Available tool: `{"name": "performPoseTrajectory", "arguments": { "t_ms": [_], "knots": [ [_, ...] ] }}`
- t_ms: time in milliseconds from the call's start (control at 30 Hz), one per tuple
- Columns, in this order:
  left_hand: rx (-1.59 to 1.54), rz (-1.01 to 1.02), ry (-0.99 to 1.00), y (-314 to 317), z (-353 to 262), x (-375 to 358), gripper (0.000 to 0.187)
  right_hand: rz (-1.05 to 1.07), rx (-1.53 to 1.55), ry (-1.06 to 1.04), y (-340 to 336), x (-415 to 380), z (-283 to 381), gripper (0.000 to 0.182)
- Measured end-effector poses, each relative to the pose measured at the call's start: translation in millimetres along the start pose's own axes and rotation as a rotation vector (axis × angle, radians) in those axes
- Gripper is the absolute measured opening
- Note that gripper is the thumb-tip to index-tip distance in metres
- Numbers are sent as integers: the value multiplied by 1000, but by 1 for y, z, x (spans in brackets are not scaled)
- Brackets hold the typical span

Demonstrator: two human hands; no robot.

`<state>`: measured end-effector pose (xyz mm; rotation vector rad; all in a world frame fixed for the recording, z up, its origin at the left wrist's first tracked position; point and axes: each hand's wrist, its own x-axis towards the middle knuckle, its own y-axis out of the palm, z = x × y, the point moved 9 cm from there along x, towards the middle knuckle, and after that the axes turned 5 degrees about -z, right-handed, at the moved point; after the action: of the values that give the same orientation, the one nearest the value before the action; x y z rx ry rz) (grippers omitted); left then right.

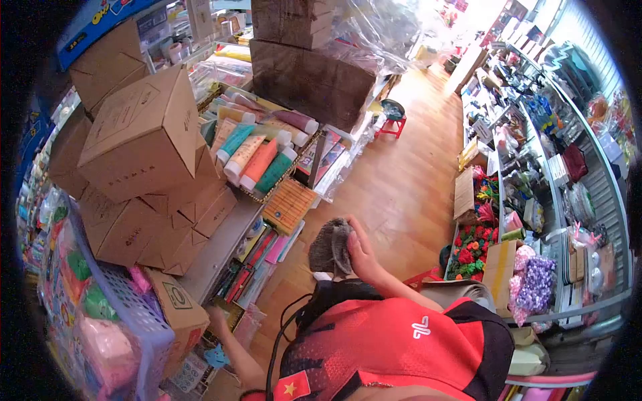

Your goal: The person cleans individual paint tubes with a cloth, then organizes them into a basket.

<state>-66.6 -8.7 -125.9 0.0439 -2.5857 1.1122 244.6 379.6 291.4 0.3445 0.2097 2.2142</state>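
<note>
Gray cloth (329,247) grasped in fingers of right hand (362,257), above floor (374,174), off right edge of table (224,247). Leftward, cartons (137,137) and tube basket (264,199); ahead, red stool (396,128) obstructing. Long axis roughly away from red shirt (381,334). Left hand (219,326): cannot tell fingers' state.

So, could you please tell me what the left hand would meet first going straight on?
From the left hand, probably the edge of the grey tabletop, though the depth there is unclear.

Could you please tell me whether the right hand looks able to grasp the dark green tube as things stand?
Probably not directly: the right hand is holding a grey cloth, though nothing seems to cover the dark green tube.
</note>
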Motion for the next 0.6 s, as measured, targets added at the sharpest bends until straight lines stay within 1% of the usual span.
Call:
{"name": "performPoseTrajectory", "arguments": {
  "t_ms": [33, 100, 133, 167, 200, 233, 267, 300, 367, 433, 467, 500, 533, 567, 600],
  "knots": [
    [15, -12, -31, -5, 6, -3, 44, 18, 7, 1, 2, 5, -4, 23],
    [62, -45, -102, -20, 34, -11, 45, 86, 120, 101, 14, 13, -21, 28],
    [82, -73, -119, -59, 51, -47, 45, 97, 93, 103, 18, 21, -32, 24],
    [-113, 21, -173, -81, 51, -81, 46, 134, 116, 120, 31, 26, -36, 24],
    [-308, 109, -227, -98, 42, -122, 47, 127, 142, 170, 40, 30, -41, 23],
    [-507, 192, -282, -95, -16, -141, 48, 120, 160, 227, 46, 33, -47, 23],
    [-711, 273, -331, -98, -66, -151, 49, 197, 139, 244, 55, 37, -56, 18],
    [-920, 352, -371, -99, -118, -158, 50, 233, 153, 273, 64, 37, -57, 18],
    [-1359, 508, -411, -100, -220, -156, 52, 395, 103, 177, 90, 38, -42, 20],
    [-1808, 668, -407, -115, -305, -143, 54, 430, 103, 204, 104, 35, -43, 21],
    [-2035, 749, -387, -132, -341, -132, 55, 508, 49, 39, 115, 32, -24, 19],
    [-1706, 297, -545, -130, -339, -119, 54, 580, -4, -126, 126, 25, -6, 17],
    [-1331, -116, -668, -147, -342, -110, 53, 643, 31, -138, 136, 18, -1, 17],
    [-1347, -157, -574, -163, -385, -90, 53, 703, 67, -150, 146, 11, 3, 17],
    [-1360, -194, -477, -177, -423, -71, 53, 743, 38, -211, 154, 5, 8, 18]
  ]
}}
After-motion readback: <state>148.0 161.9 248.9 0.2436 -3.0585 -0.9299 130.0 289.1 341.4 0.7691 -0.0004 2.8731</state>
